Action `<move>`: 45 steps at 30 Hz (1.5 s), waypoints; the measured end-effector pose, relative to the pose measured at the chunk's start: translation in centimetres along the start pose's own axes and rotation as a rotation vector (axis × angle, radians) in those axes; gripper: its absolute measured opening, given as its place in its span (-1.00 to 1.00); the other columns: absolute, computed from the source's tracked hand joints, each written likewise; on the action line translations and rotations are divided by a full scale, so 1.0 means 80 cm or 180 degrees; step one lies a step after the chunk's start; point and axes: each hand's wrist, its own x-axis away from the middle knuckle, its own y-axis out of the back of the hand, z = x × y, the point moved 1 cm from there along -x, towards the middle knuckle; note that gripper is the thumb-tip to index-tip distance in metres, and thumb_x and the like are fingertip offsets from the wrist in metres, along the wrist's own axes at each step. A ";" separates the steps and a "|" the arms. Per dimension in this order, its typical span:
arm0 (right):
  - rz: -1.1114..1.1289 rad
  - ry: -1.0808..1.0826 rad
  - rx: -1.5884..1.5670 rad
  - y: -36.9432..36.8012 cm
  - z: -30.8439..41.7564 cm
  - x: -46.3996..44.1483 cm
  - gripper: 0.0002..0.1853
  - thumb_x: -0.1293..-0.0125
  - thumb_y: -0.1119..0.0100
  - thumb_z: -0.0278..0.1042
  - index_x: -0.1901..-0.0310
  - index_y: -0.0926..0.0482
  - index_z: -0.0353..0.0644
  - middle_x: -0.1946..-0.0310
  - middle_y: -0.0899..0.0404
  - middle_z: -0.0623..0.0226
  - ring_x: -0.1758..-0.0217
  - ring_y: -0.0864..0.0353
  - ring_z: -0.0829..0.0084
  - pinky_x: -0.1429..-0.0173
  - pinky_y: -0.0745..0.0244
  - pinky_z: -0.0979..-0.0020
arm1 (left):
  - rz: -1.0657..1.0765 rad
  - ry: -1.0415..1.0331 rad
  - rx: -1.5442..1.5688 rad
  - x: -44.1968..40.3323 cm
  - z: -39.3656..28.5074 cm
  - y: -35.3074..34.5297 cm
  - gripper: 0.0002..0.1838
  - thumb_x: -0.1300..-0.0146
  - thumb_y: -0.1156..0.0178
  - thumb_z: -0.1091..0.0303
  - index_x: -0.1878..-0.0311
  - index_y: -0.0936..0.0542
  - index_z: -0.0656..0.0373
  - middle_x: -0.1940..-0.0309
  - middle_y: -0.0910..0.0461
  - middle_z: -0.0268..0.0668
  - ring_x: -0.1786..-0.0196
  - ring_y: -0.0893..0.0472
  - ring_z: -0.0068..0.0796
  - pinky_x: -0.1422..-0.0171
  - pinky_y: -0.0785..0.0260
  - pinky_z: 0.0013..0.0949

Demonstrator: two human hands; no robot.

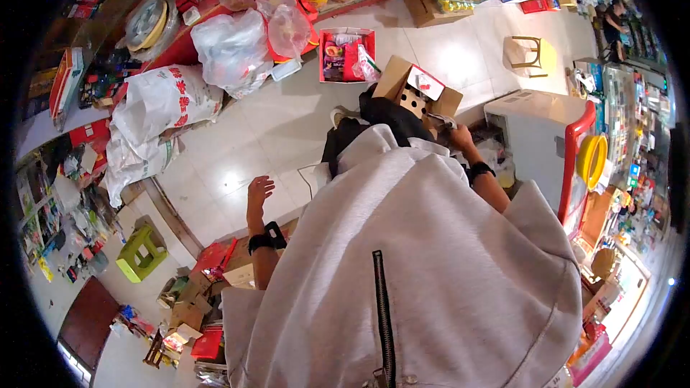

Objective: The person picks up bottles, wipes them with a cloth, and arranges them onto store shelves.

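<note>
My left hand (260,190) is raised over the tiled floor at the left of my body, its fingers spread and nothing in them. On the other side, my right hand (458,136) has its fingers closed round a small greyish item (441,121), too small to name. This item is at the near edge of an open cardboard box (412,103) with dark round holes or spots inside and a red and white piece on its flap. A red box (347,32) of colourful packets stands on the floor beyond my knees.
White sacks (158,104) and clear plastic bags (231,50) lie at the left. A white cabinet with a red edge (535,140) stands close on the right. Farther off are a small stool (528,56), a green stool (141,253), packed shelves and another person (614,25).
</note>
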 end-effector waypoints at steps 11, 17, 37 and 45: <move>-0.0088 0.0625 0.0723 -0.002 -0.069 -0.053 -0.47 -0.28 -0.17 0.07 0.13 -0.66 -0.38 0.22 -0.69 -0.19 0.05 -0.72 0.03 -0.02 -0.55 0.10 | 0.0009 -0.0343 0.0574 -0.013 0.073 -0.030 -0.67 -0.44 -0.03 0.16 -0.12 -0.52 0.12 0.08 -0.69 -0.18 0.08 -0.69 -0.32 0.00 -0.48 -0.23; 0.0085 0.0191 -0.0027 0.001 -0.030 -0.035 -0.48 -0.29 -0.13 0.05 0.07 -0.67 -0.36 0.20 -0.73 -0.08 0.04 -0.72 0.21 -0.02 -0.55 0.13 | -0.0069 -0.0019 0.0715 0.000 0.112 -0.055 -0.67 -0.46 0.03 0.19 -0.12 -0.52 0.16 0.07 -0.69 -0.16 0.03 -0.69 -0.27 -0.04 -0.49 -0.20; 0.0025 -0.0149 -0.0082 -0.006 -0.118 0.078 -0.53 -0.21 -0.06 -0.13 0.13 -0.64 -0.46 0.28 -0.68 -0.24 0.12 -0.71 -0.05 0.01 -0.52 0.05 | 0.0220 -0.0748 0.0130 -0.065 -0.051 -0.110 -0.66 -0.43 -0.07 0.13 -0.10 -0.54 0.13 0.09 -0.69 -0.21 0.07 -0.69 -0.36 -0.02 -0.49 -0.34; -0.0020 -0.0360 -0.0354 -0.024 -0.144 0.104 -0.54 -0.21 -0.06 -0.14 0.15 -0.64 -0.47 0.29 -0.68 -0.23 0.13 -0.72 -0.04 0.01 -0.51 0.05 | 0.0399 -0.0678 -0.0429 -0.044 -0.085 -0.129 -0.69 -0.45 -0.02 0.20 -0.11 -0.53 0.15 0.10 -0.69 -0.20 0.07 -0.68 -0.37 -0.01 -0.49 -0.33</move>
